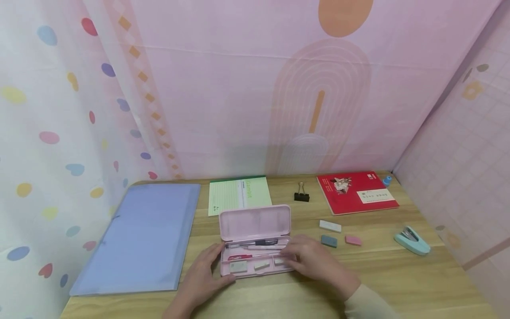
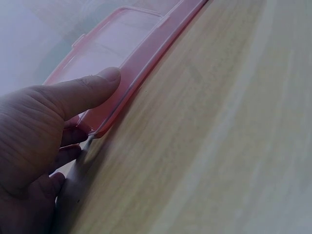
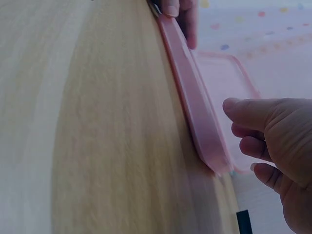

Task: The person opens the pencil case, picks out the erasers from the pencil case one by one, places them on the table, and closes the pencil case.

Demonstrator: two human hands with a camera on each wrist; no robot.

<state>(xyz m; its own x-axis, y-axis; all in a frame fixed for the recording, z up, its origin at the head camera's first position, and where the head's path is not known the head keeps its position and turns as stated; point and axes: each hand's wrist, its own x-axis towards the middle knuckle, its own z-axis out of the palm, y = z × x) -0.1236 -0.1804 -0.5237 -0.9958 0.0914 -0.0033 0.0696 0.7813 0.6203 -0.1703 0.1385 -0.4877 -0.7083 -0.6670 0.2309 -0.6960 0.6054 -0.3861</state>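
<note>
A pink pencil case (image 1: 255, 275) lies with its lid (image 1: 256, 223) raised. Inside its long compartment are a black-and-clear pen (image 1: 266, 242), a white pen (image 1: 255, 247) and a red pen (image 1: 240, 257). Small whitish erasers (image 1: 238, 266) sit in the front compartments. My left hand (image 1: 203, 275) grips the case's left end, thumb along the front wall and fingers at the side. Over the right end hovers my right hand (image 1: 312, 258), fingertips beside the rightmost eraser (image 1: 280, 261). Its fingers are loosely bent in the right wrist view, with nothing seen between them.
Right of the case lie a white eraser (image 1: 330, 226), a dark teal eraser (image 1: 329, 241), a pink eraser (image 1: 353, 240) and a mint stapler (image 1: 412, 241). Behind are a green notepad (image 1: 227, 197), binder clip (image 1: 301, 196), red notebook (image 1: 346, 201) and blue bottle (image 1: 387, 180). A blue folder (image 1: 139, 239) lies left.
</note>
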